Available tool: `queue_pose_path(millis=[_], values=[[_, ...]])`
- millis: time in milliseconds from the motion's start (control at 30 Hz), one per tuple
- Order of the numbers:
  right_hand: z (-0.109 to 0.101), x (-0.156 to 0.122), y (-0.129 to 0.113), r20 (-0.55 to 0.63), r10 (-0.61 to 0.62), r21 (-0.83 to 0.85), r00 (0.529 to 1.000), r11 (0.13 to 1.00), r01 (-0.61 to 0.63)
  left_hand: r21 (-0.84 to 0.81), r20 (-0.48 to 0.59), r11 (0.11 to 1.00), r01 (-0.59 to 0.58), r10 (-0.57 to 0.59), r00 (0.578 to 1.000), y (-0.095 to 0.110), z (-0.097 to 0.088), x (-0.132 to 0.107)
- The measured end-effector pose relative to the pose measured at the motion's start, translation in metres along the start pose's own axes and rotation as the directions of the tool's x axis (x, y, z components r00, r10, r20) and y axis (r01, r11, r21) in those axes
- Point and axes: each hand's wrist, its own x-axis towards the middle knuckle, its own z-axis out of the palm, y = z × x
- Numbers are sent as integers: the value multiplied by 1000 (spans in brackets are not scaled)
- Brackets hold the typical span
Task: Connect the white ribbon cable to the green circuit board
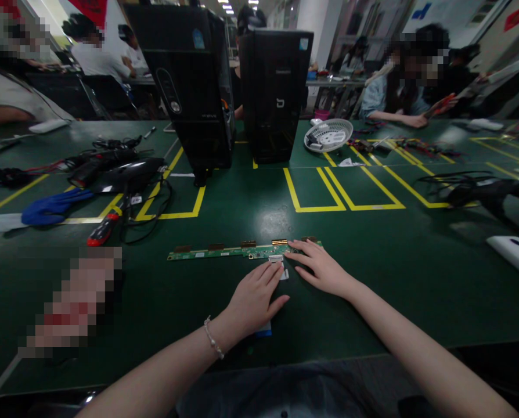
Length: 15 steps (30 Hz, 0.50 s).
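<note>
A long, narrow green circuit board [224, 251] lies flat on the green table mat in front of me. My left hand [254, 299] rests palm down with fingers stretched toward a white connector [276, 258] at the board's near edge, covering a flat ribbon cable whose blue end [263, 331] peeks out beneath the palm. My right hand [323, 268] lies flat with fingers spread on the board's right end. A bead bracelet [213, 339] circles my left wrist.
Two black computer towers [190, 81] [277, 93] stand behind the board. A red-handled screwdriver [103, 229], a blue glove [53, 208] and black cables lie at left. A white basket [329, 134] sits at the back, a white device [514, 255] at right. Other people sit around the tables.
</note>
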Motion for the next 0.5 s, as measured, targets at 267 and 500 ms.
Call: queue_pose_path(millis=[267, 500], values=[[1, 0, 2, -16, -7, 22, 1000, 1000, 8, -24, -24, 1000, -10, 9, 1000, 0, 0, -1], [0, 0, 0, 9, 2, -14, 1000, 1000, -1, -30, 7, 999, -14, 14, 1000, -2, -1, -1]])
